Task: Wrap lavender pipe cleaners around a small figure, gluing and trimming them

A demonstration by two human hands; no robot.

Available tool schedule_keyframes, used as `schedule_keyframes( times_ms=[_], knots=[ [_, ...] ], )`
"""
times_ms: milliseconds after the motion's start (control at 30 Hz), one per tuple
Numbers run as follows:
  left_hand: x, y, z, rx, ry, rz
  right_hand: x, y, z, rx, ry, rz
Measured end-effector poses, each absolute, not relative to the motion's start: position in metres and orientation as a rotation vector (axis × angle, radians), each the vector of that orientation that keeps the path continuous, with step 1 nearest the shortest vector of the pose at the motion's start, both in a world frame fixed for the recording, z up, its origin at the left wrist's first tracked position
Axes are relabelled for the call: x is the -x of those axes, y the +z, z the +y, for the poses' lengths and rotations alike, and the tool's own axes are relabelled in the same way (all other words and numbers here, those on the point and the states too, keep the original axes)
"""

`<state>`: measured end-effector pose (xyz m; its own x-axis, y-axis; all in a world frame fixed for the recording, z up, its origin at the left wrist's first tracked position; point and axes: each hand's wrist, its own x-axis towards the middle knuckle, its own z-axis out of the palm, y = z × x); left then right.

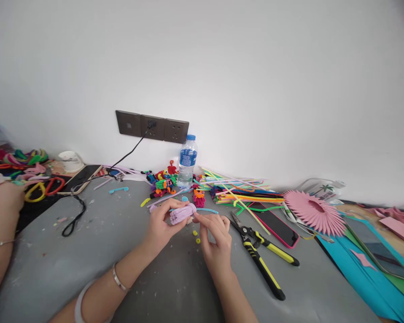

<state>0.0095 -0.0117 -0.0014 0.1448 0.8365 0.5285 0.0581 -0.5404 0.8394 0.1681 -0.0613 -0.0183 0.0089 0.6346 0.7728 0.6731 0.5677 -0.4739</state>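
A lilac bundle of folded pipe cleaners (pixel 182 214) is held over the grey table. My left hand (pixel 161 223) has its thumb and fingers closed round the left part of it. From the other side, my right hand (pixel 217 235) pinches at the bundle's right end; exactly what its fingertips grip is too small to make out. Just below lie small yellow pieces (pixel 195 235). A blue pipe cleaner piece (pixel 207 211) lies behind my right fingers. Pliers-like cutters with black and yellow handles (pixel 256 242) rest open to the right of my right hand.
Behind my hands stand a water bottle (pixel 187 163), colourful pipe cleaner figures (pixel 163 181) and loose pipe cleaners (pixel 239 188). A pink-edged phone (pixel 278 226) and pink pleated disc (pixel 306 208) lie right. Another person's arm (pixel 2 224) reaches in at left, near scissors (pixel 54 185) and a black cable (pixel 77 220).
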Motion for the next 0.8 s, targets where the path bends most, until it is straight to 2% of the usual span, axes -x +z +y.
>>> schedule_keyframes(
  times_ms=[800],
  knots=[
    [-0.0079, -0.0072, -0.0095, -1.759, 1.449, 0.863, -0.1674, -0.0206, -0.0598, 1.103, -0.069, -1.694]
  ],
)
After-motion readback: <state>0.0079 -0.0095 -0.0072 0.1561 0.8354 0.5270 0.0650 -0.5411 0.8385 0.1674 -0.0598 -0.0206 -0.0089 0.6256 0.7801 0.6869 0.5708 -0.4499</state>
